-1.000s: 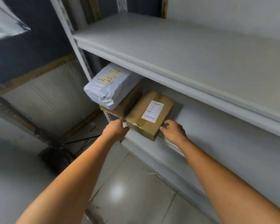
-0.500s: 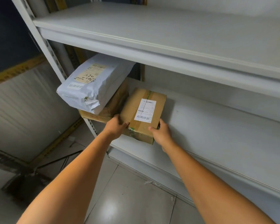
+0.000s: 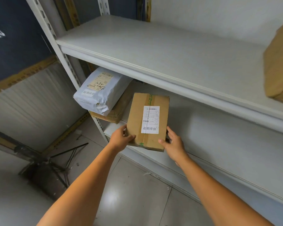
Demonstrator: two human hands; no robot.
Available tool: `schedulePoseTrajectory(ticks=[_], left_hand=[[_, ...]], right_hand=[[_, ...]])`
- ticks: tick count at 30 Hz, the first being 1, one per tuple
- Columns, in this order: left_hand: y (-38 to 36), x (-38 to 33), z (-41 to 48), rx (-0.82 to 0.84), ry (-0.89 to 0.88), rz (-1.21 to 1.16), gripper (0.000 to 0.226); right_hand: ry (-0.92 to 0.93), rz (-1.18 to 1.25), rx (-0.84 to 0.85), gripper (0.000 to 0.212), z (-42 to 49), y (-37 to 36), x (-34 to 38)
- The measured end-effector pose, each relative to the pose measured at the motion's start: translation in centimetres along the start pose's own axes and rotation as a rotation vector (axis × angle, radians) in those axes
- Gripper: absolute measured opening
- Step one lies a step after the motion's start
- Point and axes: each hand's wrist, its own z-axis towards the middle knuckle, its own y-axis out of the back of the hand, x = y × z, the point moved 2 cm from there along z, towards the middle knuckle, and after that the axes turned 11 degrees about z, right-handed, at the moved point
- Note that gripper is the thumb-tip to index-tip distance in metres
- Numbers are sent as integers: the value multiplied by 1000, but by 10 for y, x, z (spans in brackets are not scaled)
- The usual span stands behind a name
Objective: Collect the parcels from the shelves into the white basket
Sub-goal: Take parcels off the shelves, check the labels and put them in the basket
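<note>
The brown cardboard box (image 3: 137,121) is at the front edge of the lower white metal shelf (image 3: 219,144). The left hand (image 3: 121,137) holds its near left corner, the right hand (image 3: 174,144) its near right corner. Left of the box and further back, a grey plastic mailer bag (image 3: 101,90) lies on a flat brown cardboard parcel (image 3: 117,110). Above the box, far right on the upper white metal shelf (image 3: 153,51), is a brown paper-wrapped parcel (image 3: 279,62).

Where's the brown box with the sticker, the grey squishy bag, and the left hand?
Brown cardboard box with white label (image 3: 150,119), head view, on its label.
Grey plastic mailer bag (image 3: 104,97), head view, on its bare wrap.
Left hand (image 3: 121,138), head view, on its back.
</note>
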Motion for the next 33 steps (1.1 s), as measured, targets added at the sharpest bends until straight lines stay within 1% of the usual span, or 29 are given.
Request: schedulePoseTrajectory(ticks=[2, 5, 8, 11, 15, 19, 22, 27, 30, 33], left_hand=[[0, -8, -16, 26, 15, 14, 73], [-4, -15, -38, 44, 67, -35, 86], [-16, -18, -70, -31, 117, -162, 88], [-30, -25, -111, -177, 149, -242, 87], [-41, -31, -178, -351, 201, -349, 87], [-43, -31, -261, -536, 271, -358, 86], [-43, -30, -330, -655, 334, -356, 89], [-66, -25, -434, -808, 396, -358, 90], [-96, -23, -485, -865, 441, -392, 88], [-136, -27, -534, -950, 438, -434, 80]], right_hand=[[14, -37, 35, 75, -8, 10, 9], [44, -61, 112, 73, -12, 24, 18], [77, -87, 176, 71, -14, 32, 25], [131, -103, 246, 67, -23, 38, 30], [202, -131, 399, 62, -50, 32, 40], [216, -135, 591, 60, -99, 13, 52], [263, -160, 708, 58, -149, -1, 60], [298, -161, 918, 60, -234, -3, 54], [311, -155, 986, 64, -279, 13, 39], [350, -147, 1045, 62, -322, 37, 17]])
